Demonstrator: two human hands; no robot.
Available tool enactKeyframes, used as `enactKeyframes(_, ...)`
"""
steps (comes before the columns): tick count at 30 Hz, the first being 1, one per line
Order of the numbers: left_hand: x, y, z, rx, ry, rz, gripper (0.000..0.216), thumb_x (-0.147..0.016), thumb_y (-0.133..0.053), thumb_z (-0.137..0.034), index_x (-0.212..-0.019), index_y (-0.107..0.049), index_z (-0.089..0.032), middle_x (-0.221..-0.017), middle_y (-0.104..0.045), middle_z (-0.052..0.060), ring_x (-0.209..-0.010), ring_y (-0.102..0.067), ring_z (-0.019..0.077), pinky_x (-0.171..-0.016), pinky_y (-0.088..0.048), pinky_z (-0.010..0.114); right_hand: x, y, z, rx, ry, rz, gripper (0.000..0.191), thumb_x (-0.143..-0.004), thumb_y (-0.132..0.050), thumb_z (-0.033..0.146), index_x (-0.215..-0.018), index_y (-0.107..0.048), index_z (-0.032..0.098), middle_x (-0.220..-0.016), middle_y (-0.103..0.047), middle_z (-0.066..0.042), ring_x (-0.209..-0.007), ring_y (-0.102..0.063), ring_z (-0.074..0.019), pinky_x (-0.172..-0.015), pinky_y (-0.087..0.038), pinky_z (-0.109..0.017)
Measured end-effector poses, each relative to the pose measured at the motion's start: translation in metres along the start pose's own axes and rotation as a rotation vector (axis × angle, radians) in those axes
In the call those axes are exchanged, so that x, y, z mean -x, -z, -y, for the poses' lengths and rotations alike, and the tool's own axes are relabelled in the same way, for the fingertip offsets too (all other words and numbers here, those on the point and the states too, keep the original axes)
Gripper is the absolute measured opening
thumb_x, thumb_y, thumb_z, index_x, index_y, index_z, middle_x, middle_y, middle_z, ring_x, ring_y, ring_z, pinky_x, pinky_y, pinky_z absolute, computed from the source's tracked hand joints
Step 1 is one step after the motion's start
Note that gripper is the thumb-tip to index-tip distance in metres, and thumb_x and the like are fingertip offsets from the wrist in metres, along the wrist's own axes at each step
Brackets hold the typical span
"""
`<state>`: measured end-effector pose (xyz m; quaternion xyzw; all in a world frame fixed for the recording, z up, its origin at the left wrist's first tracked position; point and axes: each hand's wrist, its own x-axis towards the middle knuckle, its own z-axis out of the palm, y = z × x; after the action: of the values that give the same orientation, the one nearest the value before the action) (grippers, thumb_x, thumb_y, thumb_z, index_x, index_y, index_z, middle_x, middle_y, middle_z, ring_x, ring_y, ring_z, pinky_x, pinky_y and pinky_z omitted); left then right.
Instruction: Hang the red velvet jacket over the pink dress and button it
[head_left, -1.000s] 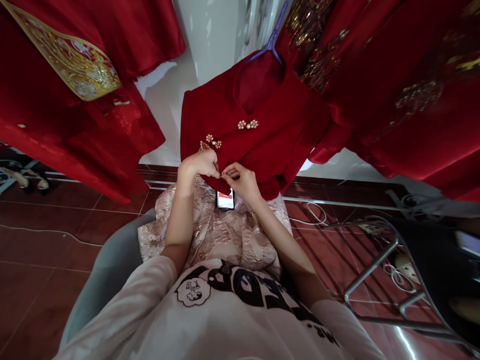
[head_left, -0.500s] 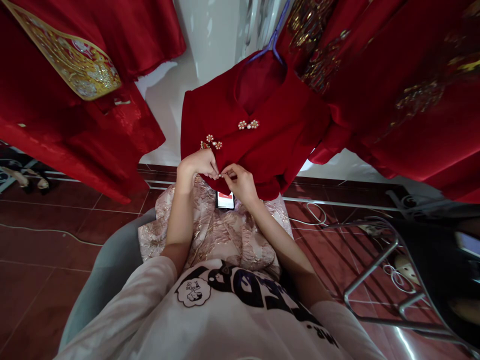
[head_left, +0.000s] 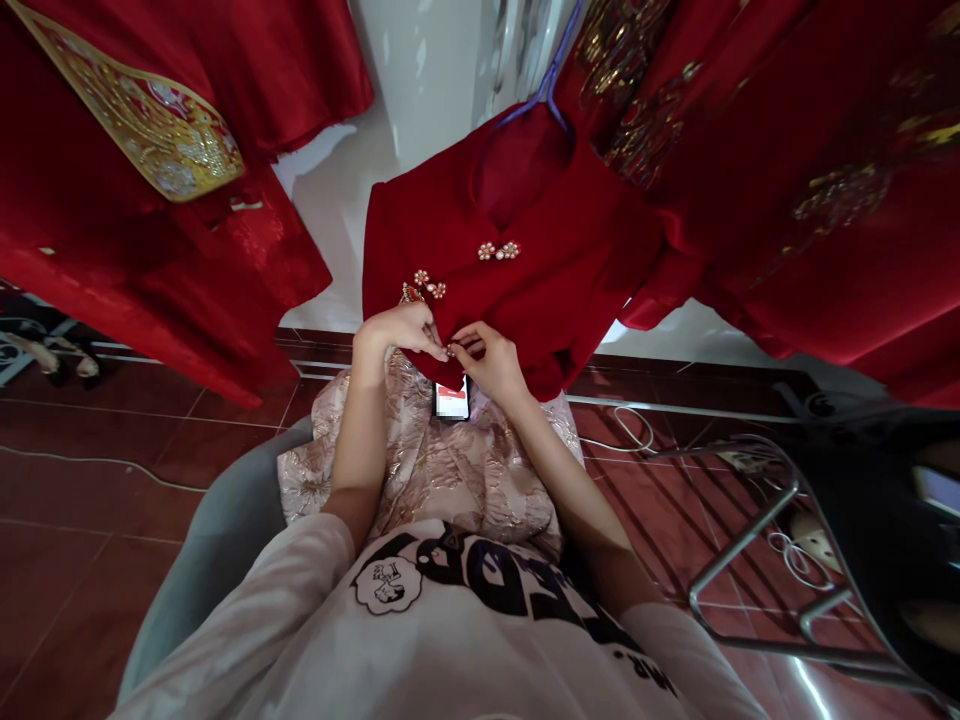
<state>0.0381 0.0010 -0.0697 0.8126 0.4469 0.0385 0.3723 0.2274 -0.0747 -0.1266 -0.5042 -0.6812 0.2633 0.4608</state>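
A red jacket (head_left: 540,300) hangs from a purple hanger (head_left: 551,85), its lower part over my lap. Flower-shaped pearl fasteners (head_left: 500,251) sit at its chest, with a second set (head_left: 430,284) further left. My left hand (head_left: 409,328) is bent at the wrist, fingers pinched near the lower front of the jacket. Facing it, my right hand (head_left: 491,362) pinches with thumb and fingertips. Between the fingertips shows a tiny pale bead-like fastener (head_left: 450,351), partly hidden. Just below lies a phone (head_left: 451,405) with its screen lit, on the pink brocade fabric (head_left: 442,470) covering my lap.
Red garments with gold embroidery (head_left: 180,140) hang at the left, and more red garments (head_left: 780,200) hang at the right. A black chair (head_left: 847,520) with metal legs stands on the right. Cables (head_left: 630,430) lie on the tiled floor.
Both hands have shifted slightly to the right, still pinching together. The fingers of my right hand are a little more raised and rounded. The jacket has barely moved.
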Motion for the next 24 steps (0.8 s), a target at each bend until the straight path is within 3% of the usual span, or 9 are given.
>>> enactKeyframes(5, 0.006, 0.002, -0.011, -0.169, 0.046, -0.167, 0.039, -0.062, -0.095, -0.043, -0.074, -0.071, -0.014, -0.07, -0.068, 0.002, -0.066, -0.06, 0.015, -0.06, -0.039, 0.026, 0.0, 0.021, 0.015, 0.001, 0.074, -0.188, 0.007, -0.093, -0.063, 0.027, -0.094, -0.067, 0.022, -0.087, -0.074, -0.002, -0.067, -0.063, -0.0129, -0.069, -0.054, -0.028)
enactKeyframes(8, 0.009, 0.003, -0.018, -0.241, 0.097, -0.18, 0.033, -0.063, -0.093, -0.035, -0.071, -0.067, -0.017, -0.065, -0.063, -0.002, -0.063, -0.058, 0.0145, -0.061, -0.038, 0.026, 0.0, 0.028, 0.018, 0.001, 0.051, -0.238, 0.008, -0.093, -0.063, 0.029, -0.095, -0.066, 0.022, -0.083, -0.072, -0.001, -0.065, -0.062, -0.013, -0.066, -0.052, -0.027)
enactKeyframes(14, 0.004, -0.004, -0.024, -0.317, 0.117, -0.073, 0.023, -0.064, -0.09, -0.028, -0.07, -0.07, -0.019, -0.064, -0.064, -0.003, -0.066, -0.059, 0.0162, -0.062, -0.038, 0.026, 0.001, 0.018, 0.007, 0.099, -0.032, -0.07, 0.007, -0.089, -0.066, 0.024, -0.096, -0.067, 0.023, -0.079, -0.072, 0.0, -0.066, -0.064, -0.0144, -0.067, -0.05, -0.027)
enactKeyframes(20, 0.002, -0.006, -0.024, -0.347, 0.103, -0.096, 0.022, -0.067, -0.089, -0.031, -0.07, -0.071, -0.018, -0.065, -0.066, 0.0, -0.067, -0.06, 0.0177, -0.062, -0.038, 0.027, 0.003, 0.002, -0.004, 0.144, -0.082, 0.073, 0.014, -0.086, -0.073, 0.023, -0.098, -0.067, 0.023, -0.082, -0.073, 0.0, -0.067, -0.066, -0.0152, -0.07, -0.053, -0.028)
enactKeyframes(24, 0.003, -0.004, -0.025, -0.325, 0.044, -0.133, 0.02, -0.068, -0.087, -0.027, -0.07, -0.07, -0.017, -0.071, -0.07, 0.001, -0.069, -0.062, 0.0165, -0.063, -0.038, 0.026, 0.001, 0.0, -0.005, 0.032, -0.074, 0.064, 0.015, -0.083, -0.074, 0.019, -0.093, -0.063, 0.022, -0.089, -0.075, -0.003, -0.077, -0.071, -0.0165, -0.077, -0.058, -0.03)
